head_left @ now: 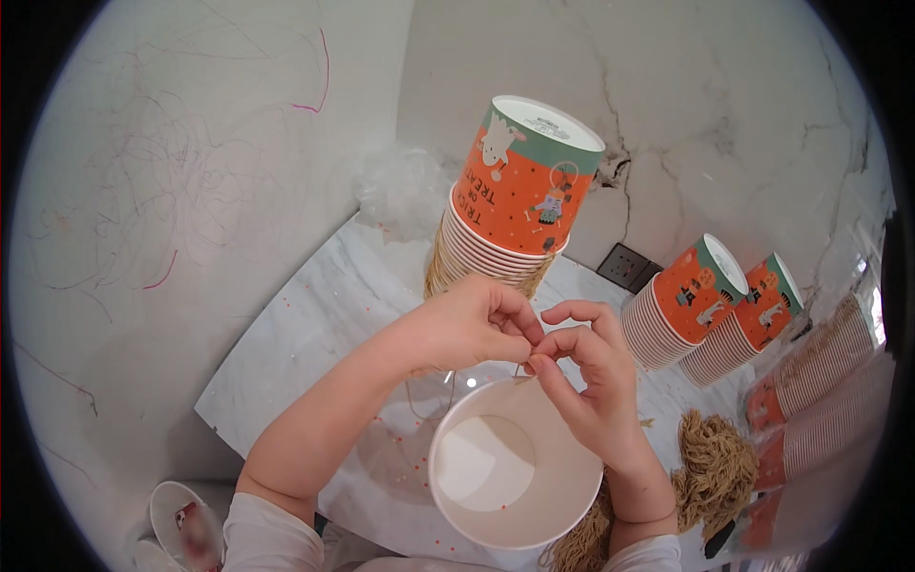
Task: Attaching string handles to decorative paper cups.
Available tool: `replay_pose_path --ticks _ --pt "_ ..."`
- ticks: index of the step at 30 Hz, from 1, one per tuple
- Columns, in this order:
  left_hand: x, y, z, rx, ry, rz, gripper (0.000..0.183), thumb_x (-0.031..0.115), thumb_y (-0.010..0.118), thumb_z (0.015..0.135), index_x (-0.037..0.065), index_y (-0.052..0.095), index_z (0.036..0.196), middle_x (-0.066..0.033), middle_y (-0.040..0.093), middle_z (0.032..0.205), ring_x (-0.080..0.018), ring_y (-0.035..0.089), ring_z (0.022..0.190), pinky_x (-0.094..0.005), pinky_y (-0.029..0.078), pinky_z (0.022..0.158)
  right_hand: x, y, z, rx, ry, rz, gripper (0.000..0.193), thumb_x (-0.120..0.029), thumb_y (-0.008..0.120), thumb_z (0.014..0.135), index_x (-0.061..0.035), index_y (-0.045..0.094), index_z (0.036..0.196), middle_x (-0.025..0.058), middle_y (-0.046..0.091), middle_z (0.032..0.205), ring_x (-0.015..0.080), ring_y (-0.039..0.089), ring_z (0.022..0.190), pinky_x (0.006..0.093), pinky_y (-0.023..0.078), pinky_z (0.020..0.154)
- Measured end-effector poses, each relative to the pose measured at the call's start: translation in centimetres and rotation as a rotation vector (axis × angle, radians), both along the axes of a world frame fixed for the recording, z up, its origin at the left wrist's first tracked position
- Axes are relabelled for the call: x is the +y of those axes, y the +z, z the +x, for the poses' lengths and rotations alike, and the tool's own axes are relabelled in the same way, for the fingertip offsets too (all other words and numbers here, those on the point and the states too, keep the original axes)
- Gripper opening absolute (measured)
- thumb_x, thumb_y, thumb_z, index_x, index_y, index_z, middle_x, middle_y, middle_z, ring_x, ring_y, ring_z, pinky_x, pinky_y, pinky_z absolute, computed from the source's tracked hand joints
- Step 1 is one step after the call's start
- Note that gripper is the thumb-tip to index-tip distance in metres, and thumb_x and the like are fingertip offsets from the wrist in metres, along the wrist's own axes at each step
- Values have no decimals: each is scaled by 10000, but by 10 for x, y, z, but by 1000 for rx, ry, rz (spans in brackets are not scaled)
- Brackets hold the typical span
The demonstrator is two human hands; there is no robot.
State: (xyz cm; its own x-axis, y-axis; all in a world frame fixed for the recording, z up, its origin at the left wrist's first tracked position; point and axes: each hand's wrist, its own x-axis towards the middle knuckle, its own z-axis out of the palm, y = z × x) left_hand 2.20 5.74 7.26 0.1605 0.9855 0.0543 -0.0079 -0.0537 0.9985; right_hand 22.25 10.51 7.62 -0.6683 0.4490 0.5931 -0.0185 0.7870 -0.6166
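In the head view, a white-lined paper bucket (560, 469) is standing mouth-up on the marbled bench (295, 334), directly in front of the person. The left hand (479, 326) is hovering over the bucket's far rim, its fingers bending into a narrow pinch. The right hand (593, 374) is meeting it there from the bucket's right, thumb and forefinger curling in close and the other fingers spreading a little. The two sets of fingertips are coming together just above the rim; whatever is lying between them is too small and hidden to tell, so I cannot tell whether either is gripping it.

A thin tan cord (410, 398) is hanging in a loop just left of the bucket, below the left wrist. To the bucket's right, a tangled bundle of tan cord (720, 462) is lying on the bench, and a second bundle (583, 539) is showing beside the bucket's near right edge.

Beyond the bucket, a tall stack of orange and green buckets (519, 186) is standing upside down, with crumpled clear plastic (405, 191) resting to its left. Farther right of the bucket, two smaller stacks (686, 296) are standing side by side, a black socket plate (624, 267) showing on the wall behind them. Orange specks (424, 461) are dotting the bench left of the bucket.
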Motion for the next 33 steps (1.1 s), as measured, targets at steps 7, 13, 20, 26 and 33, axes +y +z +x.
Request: replay_pose_path --ticks 7,13,20,26,33 --pt "-1 1 10 -27 61 156 115 38 716 820 -3 677 920 -19 685 849 -58 626 759 -203 500 694 11 2 2 90 148 -274 71 52 570 957 51 583 1027 133 441 1253 163 658 888 296 560 838" --pt "-9 12 26 151 255 344 82 35 703 839 42 652 903 90 507 698 13 387 593 -191 309 536 19 10 8 179 190 -443 71 22 561 975 41 578 1041 117 444 1260 156 651 895 293 554 829" --pt "-11 12 35 159 306 566 92 29 698 862 47 656 943 93 486 686 10 343 577 -193 273 515 22 15 17 198 234 -541 65 -15 568 984 33 592 1021 114 479 1241 144 650 863 286 548 811" --pt "-10 7 37 148 323 648 92 8 694 887 41 664 968 68 578 764 7 369 581 -195 299 513 20 17 17 223 248 -734 91 -46 620 971 23 597 1025 94 514 1213 121 639 825 259 525 777" --pt "-13 9 38 178 336 642 94 -4 687 883 34 666 966 56 616 801 11 376 581 -191 306 512 19 17 16 256 219 -753 114 -34 646 954 27 602 1040 88 521 1201 113 633 803 248 516 759"
